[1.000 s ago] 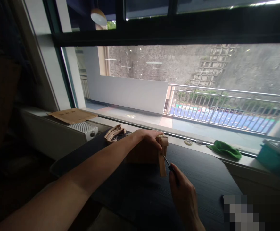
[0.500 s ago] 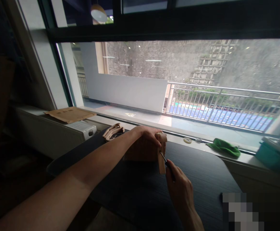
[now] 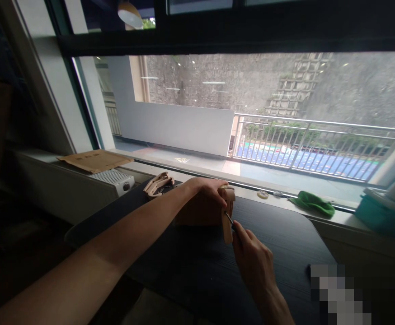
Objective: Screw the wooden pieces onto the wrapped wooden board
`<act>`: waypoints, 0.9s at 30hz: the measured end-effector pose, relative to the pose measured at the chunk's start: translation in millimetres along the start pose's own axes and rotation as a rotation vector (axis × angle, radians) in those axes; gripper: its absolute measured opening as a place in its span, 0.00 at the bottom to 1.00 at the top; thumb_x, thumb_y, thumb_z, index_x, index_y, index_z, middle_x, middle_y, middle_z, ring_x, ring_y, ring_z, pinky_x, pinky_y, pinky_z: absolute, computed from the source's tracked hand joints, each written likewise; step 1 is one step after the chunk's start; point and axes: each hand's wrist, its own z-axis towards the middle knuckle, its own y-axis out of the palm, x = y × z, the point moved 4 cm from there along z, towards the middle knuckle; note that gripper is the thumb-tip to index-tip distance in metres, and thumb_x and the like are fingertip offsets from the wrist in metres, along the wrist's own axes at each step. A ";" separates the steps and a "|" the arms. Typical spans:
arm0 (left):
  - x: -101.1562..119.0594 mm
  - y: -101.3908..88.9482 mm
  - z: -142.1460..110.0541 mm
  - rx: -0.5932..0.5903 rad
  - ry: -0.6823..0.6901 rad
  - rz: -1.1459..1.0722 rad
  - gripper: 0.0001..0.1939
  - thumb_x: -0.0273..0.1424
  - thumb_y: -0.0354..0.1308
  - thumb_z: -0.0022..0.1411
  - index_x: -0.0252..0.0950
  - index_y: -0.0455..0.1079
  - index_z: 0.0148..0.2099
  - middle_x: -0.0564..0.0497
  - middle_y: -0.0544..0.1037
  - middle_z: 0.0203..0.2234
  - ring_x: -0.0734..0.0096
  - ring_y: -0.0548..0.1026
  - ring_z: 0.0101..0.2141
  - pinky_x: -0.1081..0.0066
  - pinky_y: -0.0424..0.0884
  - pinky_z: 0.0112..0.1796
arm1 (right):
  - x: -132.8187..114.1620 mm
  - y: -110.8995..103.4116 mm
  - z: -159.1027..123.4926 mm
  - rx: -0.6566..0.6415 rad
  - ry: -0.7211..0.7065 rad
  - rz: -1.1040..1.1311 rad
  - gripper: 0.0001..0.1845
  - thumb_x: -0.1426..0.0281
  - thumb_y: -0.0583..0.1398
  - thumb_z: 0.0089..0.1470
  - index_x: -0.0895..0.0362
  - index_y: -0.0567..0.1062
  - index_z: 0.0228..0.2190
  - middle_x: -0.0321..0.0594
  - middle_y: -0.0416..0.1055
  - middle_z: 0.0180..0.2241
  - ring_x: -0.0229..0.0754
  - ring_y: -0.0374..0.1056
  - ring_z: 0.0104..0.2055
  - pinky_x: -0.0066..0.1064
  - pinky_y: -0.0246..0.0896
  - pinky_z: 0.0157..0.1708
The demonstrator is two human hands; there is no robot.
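Observation:
A light wooden assembly [image 3: 200, 210] stands on the dark table [image 3: 285, 253], with a narrow wooden piece [image 3: 227, 225] hanging down its near right corner. My left hand [image 3: 208, 188] is closed over the top of the assembly and grips it. My right hand [image 3: 251, 259] is closed round a small dark-handled screwdriver [image 3: 230, 220], whose thin shaft points up and left into the narrow wooden piece. Most of the screwdriver's handle is hidden in my fist.
More wooden parts [image 3: 157, 184] lie at the table's far left edge. On the windowsill are a cardboard sheet [image 3: 94, 160] over a white device [image 3: 116, 180], a tape roll [image 3: 262, 194], a green cloth [image 3: 312, 203] and a teal box [image 3: 383, 216].
My right hand has moved up and left, closer to the wooden piece, with the screwdriver tip staying on it. The view has shifted slightly. My left hand keeps its grip.

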 end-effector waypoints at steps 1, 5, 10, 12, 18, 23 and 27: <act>1.8 1.2 -1.2 0.015 0.003 0.025 0.44 0.46 0.67 0.42 0.43 0.56 0.60 0.49 0.68 0.56 0.55 0.64 0.57 0.66 0.62 0.54 | -2.6 -4.3 1.0 -0.026 -0.029 -0.067 0.20 0.68 0.48 0.64 0.54 0.68 0.54 0.39 0.75 0.34 0.37 0.71 0.27 0.27 0.51 0.22; 11.1 7.8 -5.1 0.062 0.006 0.168 0.50 0.48 0.67 0.39 0.39 0.53 0.62 0.42 0.65 0.58 0.51 0.64 0.56 0.62 0.62 0.54 | -12.4 -18.3 4.3 -0.143 -0.168 -0.272 0.21 0.77 0.51 0.59 0.55 0.68 0.54 0.38 0.73 0.30 0.37 0.70 0.26 0.27 0.51 0.21; 17.4 11.9 -7.1 0.077 -0.008 0.212 0.49 0.47 0.68 0.38 0.38 0.54 0.61 0.41 0.67 0.56 0.51 0.67 0.54 0.63 0.65 0.51 | -16.0 -22.9 5.8 -0.221 -0.268 -0.375 0.26 0.85 0.51 0.53 0.58 0.68 0.52 0.42 0.74 0.31 0.41 0.71 0.28 0.29 0.55 0.23; 18.2 11.9 -8.0 0.094 0.008 0.213 0.47 0.47 0.68 0.39 0.39 0.56 0.60 0.43 0.68 0.56 0.53 0.67 0.53 0.64 0.65 0.51 | -14.1 -21.4 5.9 -0.218 -0.266 -0.345 0.25 0.85 0.51 0.54 0.58 0.69 0.52 0.42 0.74 0.31 0.42 0.71 0.29 0.29 0.55 0.24; 17.0 12.9 -9.7 0.128 0.017 0.219 0.44 0.46 0.68 0.39 0.42 0.58 0.58 0.46 0.69 0.55 0.54 0.68 0.53 0.64 0.65 0.51 | 0.7 -13.6 5.2 -0.128 0.037 0.023 0.19 0.66 0.48 0.63 0.51 0.72 0.50 0.39 0.78 0.35 0.40 0.74 0.33 0.27 0.57 0.27; 15.7 13.6 -7.9 0.135 0.000 0.229 0.47 0.48 0.68 0.38 0.40 0.56 0.59 0.43 0.66 0.57 0.51 0.66 0.54 0.61 0.63 0.53 | -1.0 -15.2 7.0 -0.110 0.126 0.074 0.19 0.64 0.48 0.63 0.50 0.73 0.48 0.38 0.79 0.34 0.42 0.75 0.36 0.28 0.58 0.29; 17.4 13.5 -8.4 0.125 0.007 0.229 0.46 0.48 0.67 0.39 0.39 0.57 0.59 0.43 0.68 0.55 0.51 0.67 0.54 0.62 0.65 0.51 | -13.4 -22.4 12.6 -0.151 -0.013 -0.076 0.13 0.69 0.51 0.61 0.53 0.74 0.41 0.40 0.77 0.30 0.43 0.73 0.30 0.29 0.53 0.25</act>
